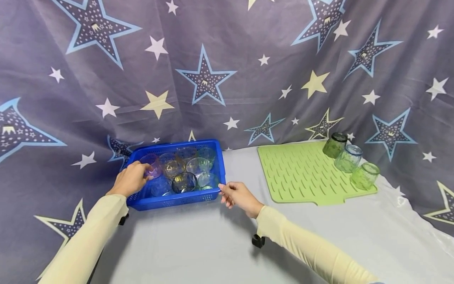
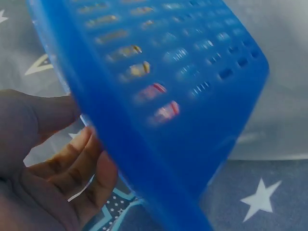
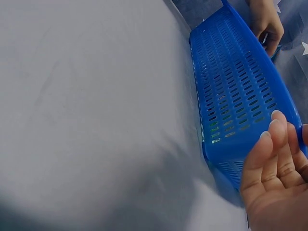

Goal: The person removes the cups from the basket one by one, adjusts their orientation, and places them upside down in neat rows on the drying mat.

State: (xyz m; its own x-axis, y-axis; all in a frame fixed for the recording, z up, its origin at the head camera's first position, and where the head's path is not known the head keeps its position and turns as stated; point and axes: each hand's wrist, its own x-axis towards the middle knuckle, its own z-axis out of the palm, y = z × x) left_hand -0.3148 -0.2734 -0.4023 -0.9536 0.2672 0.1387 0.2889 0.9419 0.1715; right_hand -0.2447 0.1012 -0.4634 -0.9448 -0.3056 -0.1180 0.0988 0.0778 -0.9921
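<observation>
A blue plastic basket (image 1: pixel 166 201) with slotted sides holds several tinted clear glasses, among them a dark glass (image 1: pixel 184 182) and a green one (image 1: pixel 207 181). My left hand (image 1: pixel 132 178) reaches over the basket's left rim, its fingers at a pink glass (image 1: pixel 151 161) and seeming to grip it. In the left wrist view, the rim hides the fingertips of that hand (image 2: pixel 62 159). At the front right corner, my right hand (image 1: pixel 241 197) pinches the basket's rim between thumb and fingers. The right wrist view shows these fingers (image 3: pixel 276 154) against the outer side of the rim.
On the right lies a green drying mat (image 1: pixel 294 173). Along its right side stand a dark green glass (image 1: pixel 335 145), a blue glass (image 1: pixel 348 158) and a light green glass (image 1: pixel 364 176). A star-patterned curtain (image 1: pixel 248 90) hangs behind the white table (image 1: pixel 188 244).
</observation>
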